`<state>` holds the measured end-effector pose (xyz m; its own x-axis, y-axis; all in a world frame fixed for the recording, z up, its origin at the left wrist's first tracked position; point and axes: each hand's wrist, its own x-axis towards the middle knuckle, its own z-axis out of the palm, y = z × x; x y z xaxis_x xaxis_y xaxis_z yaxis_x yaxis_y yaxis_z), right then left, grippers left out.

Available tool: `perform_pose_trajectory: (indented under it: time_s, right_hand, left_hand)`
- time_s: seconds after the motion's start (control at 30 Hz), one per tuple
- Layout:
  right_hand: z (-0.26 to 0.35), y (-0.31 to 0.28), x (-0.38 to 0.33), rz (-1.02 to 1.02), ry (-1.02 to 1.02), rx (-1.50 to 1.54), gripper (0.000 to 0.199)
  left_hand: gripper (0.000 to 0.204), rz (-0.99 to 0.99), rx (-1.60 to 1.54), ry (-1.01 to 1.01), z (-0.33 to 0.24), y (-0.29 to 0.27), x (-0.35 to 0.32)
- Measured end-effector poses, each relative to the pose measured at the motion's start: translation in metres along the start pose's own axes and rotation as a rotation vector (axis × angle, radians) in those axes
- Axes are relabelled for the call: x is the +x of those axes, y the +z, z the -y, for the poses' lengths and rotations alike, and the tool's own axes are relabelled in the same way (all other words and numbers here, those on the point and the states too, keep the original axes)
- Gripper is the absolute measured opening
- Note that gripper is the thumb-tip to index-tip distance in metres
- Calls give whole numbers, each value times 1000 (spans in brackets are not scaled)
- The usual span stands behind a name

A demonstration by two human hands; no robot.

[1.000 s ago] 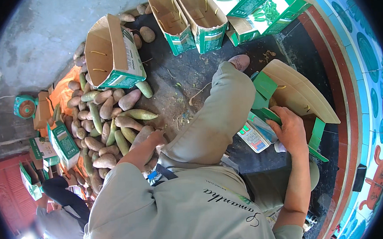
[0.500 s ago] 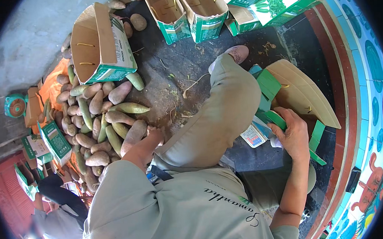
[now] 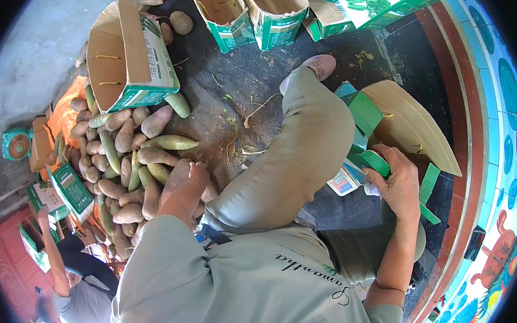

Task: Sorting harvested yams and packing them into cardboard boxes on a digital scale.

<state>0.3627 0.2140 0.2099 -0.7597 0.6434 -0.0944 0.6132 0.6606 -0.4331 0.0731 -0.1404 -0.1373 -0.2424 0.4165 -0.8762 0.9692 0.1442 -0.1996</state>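
Left of the bent leg point(image 3: 304, 141) we see a broad pile point(image 3: 131, 197) of vegetables, spread over an orange sheet and the dark floor covering. It mixes many reddish-brown tubers, plump in the middle, tapered at the ends and dull with soil, with fewer long green vegetables point(image 3: 171, 142), smooth and slightly curved, some paling toward yellow. They lie at all angles, leaning on one another.

Also to the left of the bent leg, at the pile's far edge, we find a green-and-white carton point(image 3: 151, 55), its brown inside showing, with one green vegetable jutting out beside its base. To the right of the bent leg lies an open box point(image 3: 413, 119), brown within, its green flaps spread.

Our hands are well apart, one on each side of the bent leg. On its left, our left hand point(image 3: 195, 183) rests at the pile's near edge, against a long brown tuber point(image 3: 176, 175); the fingers are curled, but we cannot tell whether they close on anything. On its right, our right hand point(image 3: 400, 179) pinches a rounded green piece point(image 3: 379, 164) between thumb and fingers; whether this belongs to the open box we cannot tell. Between that piece and the bent leg we see a small keypad point(image 3: 342, 182), partly covered.
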Motion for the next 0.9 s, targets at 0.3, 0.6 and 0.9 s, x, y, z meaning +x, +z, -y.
perform_pose_trajectory:
  time_s: [0.3,0.6,0.9]
  right_hand:
    - [3,-1,-1,-10,3,16,35]
    - [0,0,-9,-30,-27,2,33]
    - [-5,1,-14,-33,-81,-10,35]
  left_hand:
    - [27,131,-163,31,1,1,-14]
    - [29,56,-184,82,-9,-6,-29]
    - [30,96,-189,110,-18,31,2]
